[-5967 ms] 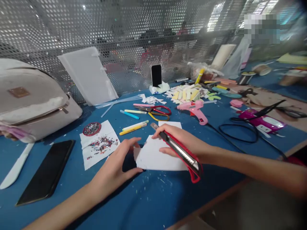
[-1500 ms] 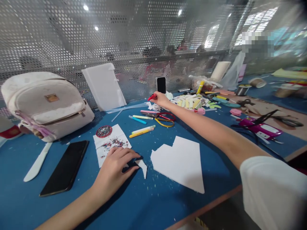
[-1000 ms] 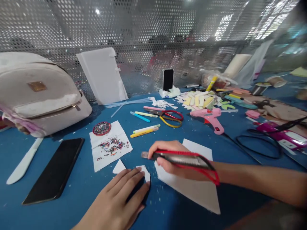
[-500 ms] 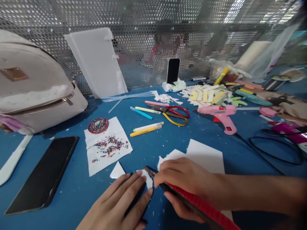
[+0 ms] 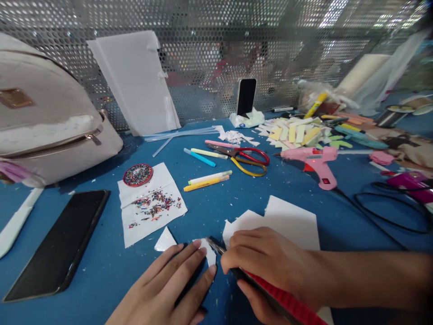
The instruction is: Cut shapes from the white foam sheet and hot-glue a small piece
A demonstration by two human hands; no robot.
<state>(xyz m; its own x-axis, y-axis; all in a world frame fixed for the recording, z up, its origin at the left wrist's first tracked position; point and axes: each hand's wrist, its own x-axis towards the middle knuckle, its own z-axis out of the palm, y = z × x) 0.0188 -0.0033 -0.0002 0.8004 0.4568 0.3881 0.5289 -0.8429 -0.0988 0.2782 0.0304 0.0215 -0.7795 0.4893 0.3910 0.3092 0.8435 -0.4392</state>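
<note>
Lying under and beyond the right fingers on the blue table (image 5: 209, 205), the white sheet (image 5: 294, 221) looks like light, stiff card, likely to slide easily and to crease if bent; its far edge, clear of the fingers, seems the best hold; the knife (image 5: 287, 299), running back from the right fingertips, looks rigid and fairly light, its slim blade perhaps apt to snap if twisted, so the ribbed red handle is the part to grip; the scrap (image 5: 210, 256), under the left fingertips, appears as stiff as the sheet but small enough to skid or turn, its narrow ends perhaps quick to tear, so flat pressure from above should suit it better than a pinch; the triangle (image 5: 165, 240), just beyond the left little finger, looks light and slick, best lifted by a corner.

The right hand (image 5: 270, 259) is curled around the front of the knife, fingers close together above it and one digit on its near side; the blade tip reaches the scrap's right edge, just beside the left fingertips; whether this hand also rests on the sheet, I cannot tell; the left hand (image 5: 169, 286) lies palm down, fingers slightly apart, two tips on the scrap and the index at its near end; its thumb is mostly hidden.
</note>
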